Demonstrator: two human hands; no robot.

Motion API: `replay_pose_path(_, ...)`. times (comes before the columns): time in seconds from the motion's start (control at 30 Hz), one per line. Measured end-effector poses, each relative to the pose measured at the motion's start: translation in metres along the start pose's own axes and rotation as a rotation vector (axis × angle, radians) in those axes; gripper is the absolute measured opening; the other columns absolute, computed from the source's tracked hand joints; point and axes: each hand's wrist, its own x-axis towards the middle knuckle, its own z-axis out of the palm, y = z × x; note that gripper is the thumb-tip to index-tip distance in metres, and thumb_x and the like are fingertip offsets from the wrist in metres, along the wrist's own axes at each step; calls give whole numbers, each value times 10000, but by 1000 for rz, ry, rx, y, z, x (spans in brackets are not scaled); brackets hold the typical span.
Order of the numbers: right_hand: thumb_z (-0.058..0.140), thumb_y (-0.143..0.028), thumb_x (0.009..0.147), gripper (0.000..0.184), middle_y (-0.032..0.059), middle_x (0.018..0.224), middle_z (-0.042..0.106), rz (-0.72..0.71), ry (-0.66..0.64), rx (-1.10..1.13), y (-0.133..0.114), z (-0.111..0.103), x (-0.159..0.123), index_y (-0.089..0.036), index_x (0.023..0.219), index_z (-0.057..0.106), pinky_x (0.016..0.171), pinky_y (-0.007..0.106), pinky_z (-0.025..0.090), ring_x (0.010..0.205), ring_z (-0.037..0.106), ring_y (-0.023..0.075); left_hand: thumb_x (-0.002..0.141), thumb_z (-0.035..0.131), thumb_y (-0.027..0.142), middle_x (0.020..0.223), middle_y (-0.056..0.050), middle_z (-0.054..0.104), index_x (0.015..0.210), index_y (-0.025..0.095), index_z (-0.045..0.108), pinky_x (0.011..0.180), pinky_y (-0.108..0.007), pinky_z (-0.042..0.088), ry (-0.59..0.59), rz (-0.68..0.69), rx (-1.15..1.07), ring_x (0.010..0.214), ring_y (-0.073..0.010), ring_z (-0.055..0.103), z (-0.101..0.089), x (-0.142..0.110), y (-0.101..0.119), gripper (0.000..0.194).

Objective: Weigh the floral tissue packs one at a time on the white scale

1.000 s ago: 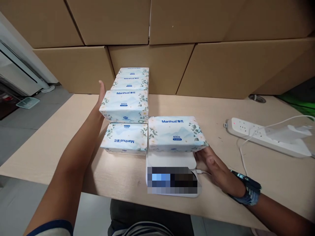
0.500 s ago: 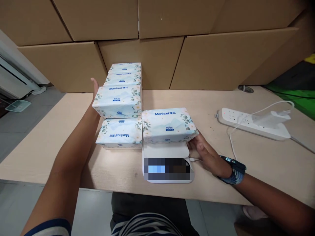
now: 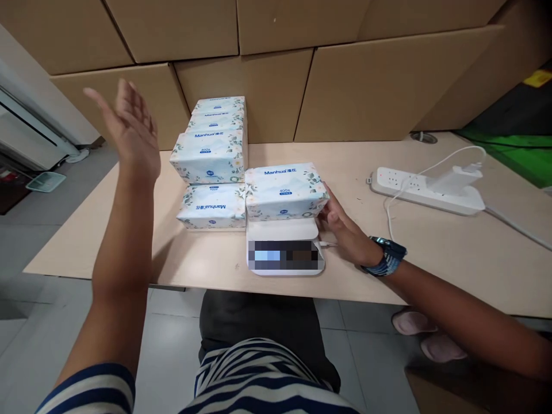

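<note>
A white and blue pack of tissues [image 3: 284, 191] lies on a small white scale [image 3: 283, 248] near the table's front edge. My right hand [image 3: 345, 230] rests against the right end of that pack, fingers touching it, a watch on the wrist. My left hand [image 3: 129, 129] is raised in the air to the left of a stack of tissue packs [image 3: 211, 155], fingers spread, holding nothing. One more pack [image 3: 213, 206] lies flat on the table in front of the stack, beside the scale.
Large cardboard boxes [image 3: 345, 86] form a wall behind the wooden table [image 3: 431, 253]. A white power strip [image 3: 426, 187] with a plugged charger and cable lies at the right. Grey floor and a white unit are at the left.
My left hand has lifted off the left side of the stack and now hovers open in the air. My right hand stays at the pack on the scale. The view has pulled back.
</note>
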Motion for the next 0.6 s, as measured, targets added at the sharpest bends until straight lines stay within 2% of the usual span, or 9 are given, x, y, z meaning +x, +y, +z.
replay_pose_path(0.03,340,-924,962,1006,-51,1899,131,11,24,-14,0,1,-1,-437,1786,28,1451,610,143,1768,151,310,749,-500,678,1741,485,140,1672,556,-13,1494,-342,-30,-1,141,4,1727,43,-71,3,-28,12,1050)
replay_pose_path(0.07,345,-924,960,1020,-48,1903,94,18,63,-36,0,1,-1,-426,1789,21,1452,609,137,1772,117,317,884,-323,762,1753,444,198,1679,556,48,1495,-390,-14,-47,261,18,1749,0,-23,10,-62,22,901)
replay_pose_path(0.13,379,-912,958,1047,-42,1906,16,-2,177,-90,-2,2,-2,-403,1793,7,1453,608,138,1775,58,327,1047,64,789,1813,265,306,1700,493,246,1490,-513,132,-135,407,37,1772,-163,156,35,-138,31,739)
replay_pose_path(0.2,399,-884,973,1032,-55,1903,-37,-53,298,-118,-6,2,-2,-402,1792,-3,1450,607,161,1776,27,319,1067,187,801,1830,174,340,1673,524,362,1421,-525,345,-240,428,64,1747,-240,280,66,-204,27,689)
replay_pose_path(0.27,388,-861,991,991,-81,1900,-51,-84,397,-112,-9,-1,0,-427,1786,-14,1450,615,152,1776,17,299,1071,251,797,1817,55,409,1694,490,351,1371,-538,422,-258,370,152,1684,-278,425,92,-243,18,701)
replay_pose_path(0.37,411,-894,960,1030,-99,1894,-67,-57,492,-98,-12,-11,6,-443,1780,-20,1446,638,27,1775,-44,286,1045,247,839,1800,-121,431,1738,330,291,1419,-666,250,-163,361,450,1666,-364,445,115,-251,12,861)
replay_pose_path(0.47,409,-965,894,1146,-51,1899,-68,56,508,-91,-16,-16,13,-389,1790,-12,1436,643,-26,1770,-82,312,1012,134,881,1709,-212,539,1753,193,237,1430,-726,47,-194,322,676,1678,-415,407,129,-238,17,1016)
replay_pose_path(0.53,361,-987,885,1154,8,1907,20,113,447,-95,-23,-12,16,-337,1797,82,1440,645,20,1772,-22,347,988,84,901,1694,-228,552,1757,164,219,1438,-705,74,-249,274,663,1680,-417,403,138,-236,21,1074)
replay_pose_path(0.6,350,-965,916,1089,65,1883,216,78,349,-95,-35,-1,16,-316,1781,221,1441,648,113,1762,153,370,980,102,914,1780,-232,423,1766,166,192,1433,-687,159,-276,236,549,1705,-417,349,146,-241,22,1089)
